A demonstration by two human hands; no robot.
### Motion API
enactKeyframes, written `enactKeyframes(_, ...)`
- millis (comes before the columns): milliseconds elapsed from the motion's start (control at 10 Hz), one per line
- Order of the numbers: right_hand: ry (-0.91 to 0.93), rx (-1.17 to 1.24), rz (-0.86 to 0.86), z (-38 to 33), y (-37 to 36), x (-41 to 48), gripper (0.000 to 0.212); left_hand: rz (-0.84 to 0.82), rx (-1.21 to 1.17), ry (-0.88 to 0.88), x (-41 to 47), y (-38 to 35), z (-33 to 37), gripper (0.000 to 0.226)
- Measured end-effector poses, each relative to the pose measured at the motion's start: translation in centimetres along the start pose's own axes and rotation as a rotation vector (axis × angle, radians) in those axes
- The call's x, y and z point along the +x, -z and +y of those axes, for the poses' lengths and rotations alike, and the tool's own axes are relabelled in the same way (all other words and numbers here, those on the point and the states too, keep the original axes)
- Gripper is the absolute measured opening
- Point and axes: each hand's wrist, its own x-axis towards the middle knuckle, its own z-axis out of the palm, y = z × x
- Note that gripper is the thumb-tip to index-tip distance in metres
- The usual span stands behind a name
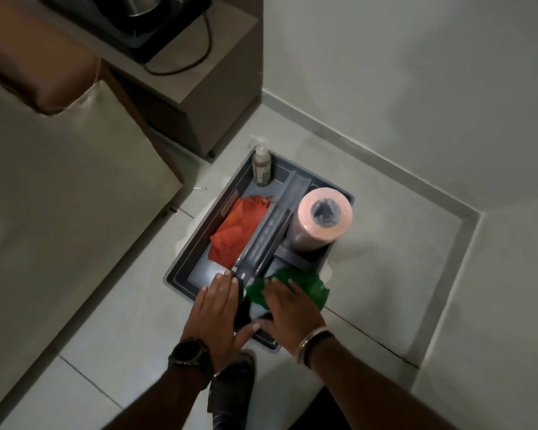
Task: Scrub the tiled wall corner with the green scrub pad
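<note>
The green scrub pad (295,287) is at the near right end of a grey cleaning caddy (180,271) on the floor, and it juts out past the caddy's rim. My right hand (289,315) lies on top of the pad with its fingers stretched over it; the thumb is hidden underneath. My left hand (215,318) hovers flat and open beside it, over the near end of the caddy's centre handle (274,225), holding nothing. The wall corner (479,193) with its grey skirting is to the right, well beyond both hands.
The caddy holds an orange cloth (236,231), a pink roll (323,215) and a bottle (261,166). A bed (59,187) fills the left side. A bedside cabinet (199,97) with a black tray and cable stands at the back. My shoe (230,392) is below the hands.
</note>
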Motion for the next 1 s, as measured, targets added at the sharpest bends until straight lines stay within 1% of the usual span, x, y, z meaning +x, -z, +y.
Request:
enactKeyframes(100,0.237,-0.212,-0.113,1.5,0.2,0.3,0.046,-0.048,0.09,-0.072,-0.1,-0.9,-1.5,0.099)
enactKeyframes(200,0.321,-0.277,-0.149,4.0,0.4,0.4,0.052,-0.045,0.118,-0.141,0.2,-1.4,-2.2,0.103)
enactKeyframes(300,0.417,-0.335,-0.147,5.9,-0.4,0.6,0.064,-0.022,0.138,-0.22,0.7,-2.0,-2.8,0.11)
enactKeyframes(400,0.453,-0.335,-0.071,6.5,-1.6,0.7,0.063,0.02,0.204,-0.306,1.3,-2.5,-3.7,0.112)
enactKeyframes(500,0.452,-0.34,-0.017,6.6,-2.3,0.5,0.063,0.047,0.255,-0.357,1.9,-2.5,-4.2,0.111)
enactKeyframes(700,0.464,-0.323,0.008,6.5,-2.0,0.5,0.061,0.056,0.282,-0.343,1.9,-1.9,-3.5,0.107)
enactKeyframes(800,0.448,-0.303,-0.013,6.4,-2.1,0.3,0.06,0.072,0.302,-0.342,1.9,-1.8,-3.4,0.105)
enactKeyframes(900,0.42,-0.299,-0.101,6.0,-0.9,0.6,0.065,0.041,0.315,-0.336,1.8,-0.6,-3.1,0.105)
enactKeyframes(1000,0.339,-0.252,-0.059,4.8,2.4,-1.0,0.068,0.087,0.264,-0.329,0.4,2.1,-1.9,0.104)
